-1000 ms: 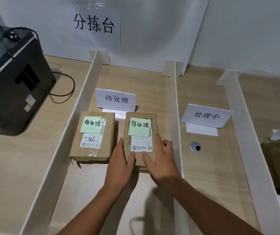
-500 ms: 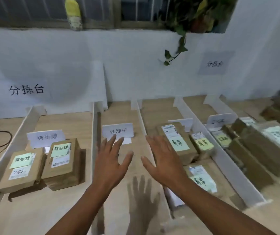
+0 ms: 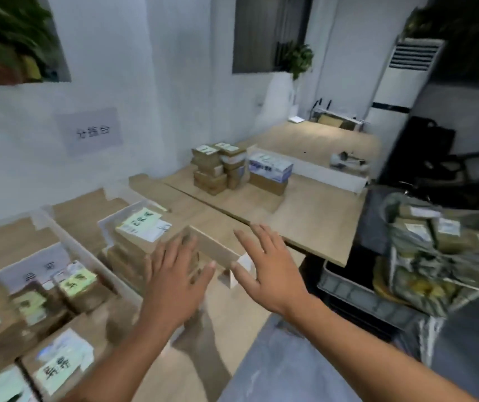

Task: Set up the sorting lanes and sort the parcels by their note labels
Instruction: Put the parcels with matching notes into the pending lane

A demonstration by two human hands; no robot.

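Now the left hand [image 3: 174,274] and right hand [image 3: 267,268] hover apart over the right edge of the surface [image 3: 305,221], each grip spread and holding nothing. Bare wood runs ahead to the far stack [image 3: 212,169]. Noted parcels [image 3: 78,288] lie in the lanes at left, and a bag of parcels [image 3: 435,248] sits off the edge. Half a second ago the hands hung over the middle lane.

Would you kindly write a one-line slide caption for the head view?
Open left hand and right hand hover by note-labelled parcels; a full bag sits at right.
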